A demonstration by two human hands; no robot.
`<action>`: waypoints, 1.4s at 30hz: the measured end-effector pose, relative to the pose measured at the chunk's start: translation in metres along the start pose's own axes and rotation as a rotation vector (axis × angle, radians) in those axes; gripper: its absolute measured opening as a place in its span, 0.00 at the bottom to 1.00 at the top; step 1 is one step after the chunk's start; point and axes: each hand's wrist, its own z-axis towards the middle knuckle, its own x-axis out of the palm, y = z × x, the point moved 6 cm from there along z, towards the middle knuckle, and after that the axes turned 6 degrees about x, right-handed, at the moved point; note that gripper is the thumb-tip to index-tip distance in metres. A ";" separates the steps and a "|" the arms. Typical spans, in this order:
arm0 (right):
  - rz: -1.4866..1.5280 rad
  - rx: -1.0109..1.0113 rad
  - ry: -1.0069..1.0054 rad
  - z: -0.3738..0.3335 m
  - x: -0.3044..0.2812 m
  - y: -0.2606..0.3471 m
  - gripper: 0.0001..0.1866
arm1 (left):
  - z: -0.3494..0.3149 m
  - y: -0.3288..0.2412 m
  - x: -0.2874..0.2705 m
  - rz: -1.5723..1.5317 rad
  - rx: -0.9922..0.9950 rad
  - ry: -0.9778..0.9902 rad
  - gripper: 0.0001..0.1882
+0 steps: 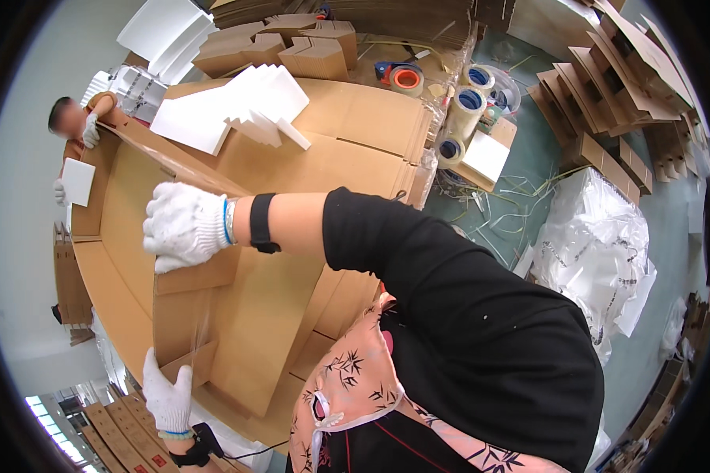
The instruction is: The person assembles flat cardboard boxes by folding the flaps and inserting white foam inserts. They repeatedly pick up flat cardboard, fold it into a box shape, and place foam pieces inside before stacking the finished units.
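A large open cardboard box [248,339] with raised panels lies in front of me. My right hand [185,225], in a white knit glove, reaches across from the right and is closed at the top of an upright cardboard flap [197,284]; its fingertips are partly hidden. Below it, at the lower left, my left hand [167,394], also gloved, rests against the lower end of the same flap. Its fingers are stretched and the thumb stands apart. A shiny clear strip [202,325] shows on the cardboard between the two hands.
At the far left a co-worker [99,114] with gloved hands holds a white foam piece [78,183] by the box. White foam sheets [268,102] lie on the cardboard ahead. Tape rolls [469,98] stand beyond; plastic-wrapped material [596,244] and cardboard stacks [607,87] are at right.
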 end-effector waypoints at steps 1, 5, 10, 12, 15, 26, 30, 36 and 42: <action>0.029 -0.008 0.023 -0.001 -0.002 -0.003 0.20 | 0.012 -0.028 -0.003 -0.031 0.072 -0.058 0.34; 0.182 -0.156 -0.197 -0.024 -0.041 -0.010 0.18 | 0.054 -0.097 -0.003 -0.030 0.090 -0.162 0.38; 0.315 0.024 0.047 -0.146 -0.122 -0.052 0.26 | 0.043 -0.103 0.016 0.218 -0.233 -0.141 0.44; 0.206 0.379 0.067 -0.209 -0.145 -0.107 0.24 | 0.047 -0.103 0.022 0.220 -0.245 -0.186 0.43; -0.012 0.870 0.176 -0.271 -0.147 -0.177 0.24 | 0.049 -0.093 0.030 0.323 -0.246 -0.224 0.44; 0.037 0.923 0.338 -0.134 -0.029 -0.244 0.30 | 0.040 -0.130 0.017 0.256 -0.440 -0.100 0.49; -0.115 0.881 0.130 -0.107 0.010 -0.254 0.33 | 0.034 -0.139 0.012 0.230 -0.447 -0.061 0.49; -0.231 0.995 0.011 -0.093 0.074 -0.311 0.27 | 0.044 -0.128 -0.007 0.146 -0.235 -0.114 0.45; -0.329 0.935 -0.055 -0.111 0.056 -0.300 0.28 | 0.006 -0.077 -0.025 0.089 0.014 -0.159 0.33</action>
